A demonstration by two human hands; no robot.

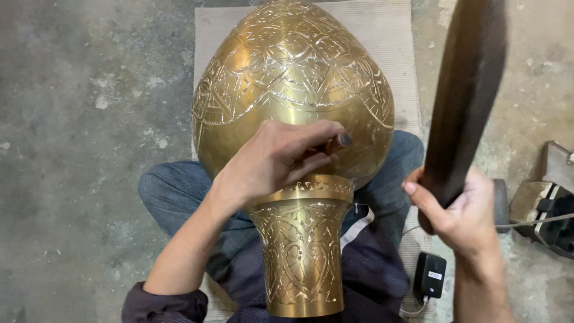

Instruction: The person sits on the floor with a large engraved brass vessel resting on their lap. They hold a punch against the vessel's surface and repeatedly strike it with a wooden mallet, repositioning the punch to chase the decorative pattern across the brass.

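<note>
Seen from the head camera, a large engraved brass vessel (293, 90) is lying across the person's lap, its rounded body pointing away over a ribbed beige mat (382, 36) and its flared, patterned neck (302, 251) pointing back toward the person's body. The left hand (278, 158) is resting on the vessel where the body is meeting the collar of the neck, and its fingers are pinching together around a small dark engraving tool (342, 141), whose blunt end is showing just past the fingertips; the tool's tip is hidden under the hand, so whether it is touching the brass cannot be told. The right hand (460, 206) is wrapping closed around the lower end of a long dark wooden mallet (463, 96), which is standing raised and tilted up to the right of the vessel, well apart from the tool. The person's legs in blue jeans (173, 191) are showing on either side of the vessel, crossed beneath it. A small black charger (430, 275) with a white cable is lying on the mat's edge just beside the right forearm, and some metal pieces (553, 197) are sitting at the right border on the grey concrete floor (84, 119).
</note>
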